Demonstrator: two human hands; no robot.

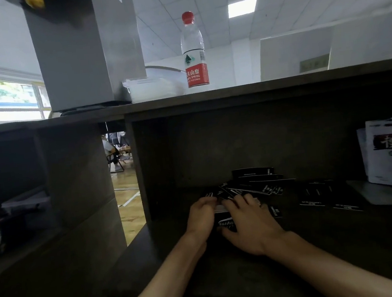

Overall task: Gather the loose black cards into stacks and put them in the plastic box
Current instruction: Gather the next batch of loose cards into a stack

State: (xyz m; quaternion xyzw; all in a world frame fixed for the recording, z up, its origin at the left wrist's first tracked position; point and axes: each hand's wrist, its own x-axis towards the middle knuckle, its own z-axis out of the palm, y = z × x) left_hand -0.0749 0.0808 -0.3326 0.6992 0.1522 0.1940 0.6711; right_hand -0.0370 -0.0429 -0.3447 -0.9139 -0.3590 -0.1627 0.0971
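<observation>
Two bare arms reach forward into a dark wooden desk (253, 276) with a shelf on top. The left hand (201, 217) and the right hand (249, 225) sit close together in the middle. Between them is a small stack of black cards (224, 221) with white writing. The left hand's fingers curl around the left side of the stack. The right hand's fingers (238, 200) bend over the top and right side of it, and the thumb points toward the left hand. Both hands grip the stack.

Just past the hands, more loose black cards (255, 185) lie in a messy fan on the desk, near the back wall. A few more black cards (327, 197) lie flat to the right, apart from the pile.

A clear plastic box (153, 86) sits up on the top shelf, far from the hands. Just right of it stands a water bottle (193, 51) with a red cap and red label. A big gray block (86, 48) stands to the left of the box.

At the far right, white paper packs (383, 153) lean against the desk wall.
</observation>
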